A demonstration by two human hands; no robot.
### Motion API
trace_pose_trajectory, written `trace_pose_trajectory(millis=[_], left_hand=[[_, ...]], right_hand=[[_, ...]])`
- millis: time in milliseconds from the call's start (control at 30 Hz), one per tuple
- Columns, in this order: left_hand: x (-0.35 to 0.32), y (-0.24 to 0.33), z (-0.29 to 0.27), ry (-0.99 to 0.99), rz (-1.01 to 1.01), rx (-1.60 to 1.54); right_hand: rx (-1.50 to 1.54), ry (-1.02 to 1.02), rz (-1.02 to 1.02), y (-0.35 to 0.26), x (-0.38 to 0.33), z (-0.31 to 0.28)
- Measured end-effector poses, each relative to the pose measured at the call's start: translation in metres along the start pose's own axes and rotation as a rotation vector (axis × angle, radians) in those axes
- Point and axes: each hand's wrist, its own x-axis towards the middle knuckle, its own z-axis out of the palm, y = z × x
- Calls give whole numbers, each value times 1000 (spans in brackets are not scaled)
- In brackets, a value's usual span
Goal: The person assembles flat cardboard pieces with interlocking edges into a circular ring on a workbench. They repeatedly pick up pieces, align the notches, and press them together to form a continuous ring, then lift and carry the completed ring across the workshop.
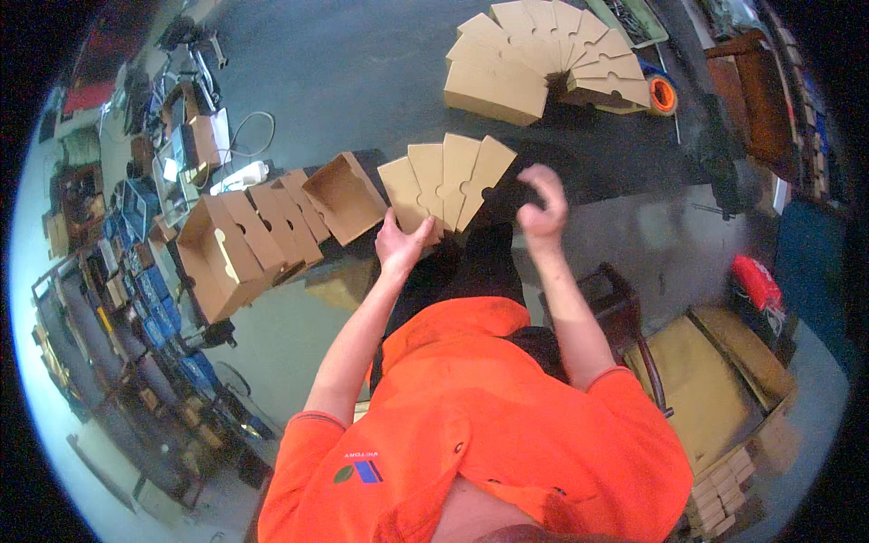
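Observation:
In front of me a short fanned row of closed cardboard boxes stands on the dark table, each with a half-round notch. My left hand grips the near left corner of this row, the thumb spread across the box end and the fingers at its side. To the right of the row, my right hand hangs apart from it, slightly blurred. Its fingers curve toward the boxes, the thumb stands away from them, and nothing shows between. Left of my left hand lies an open cardboard tray.
More open cardboard trays stand nested at the left. A larger curved row of closed boxes sits at the far right, beside an orange tape roll. Tools and a white bottle crowd the left; a large carton is low right.

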Motion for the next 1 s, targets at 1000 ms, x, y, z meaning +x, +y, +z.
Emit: trace_pose_trajectory(millis=[1000], left_hand=[[-72, -167, -30, -85, 51, -367]], right_hand=[[-804, -1571, -225, -134, -91, 305]])
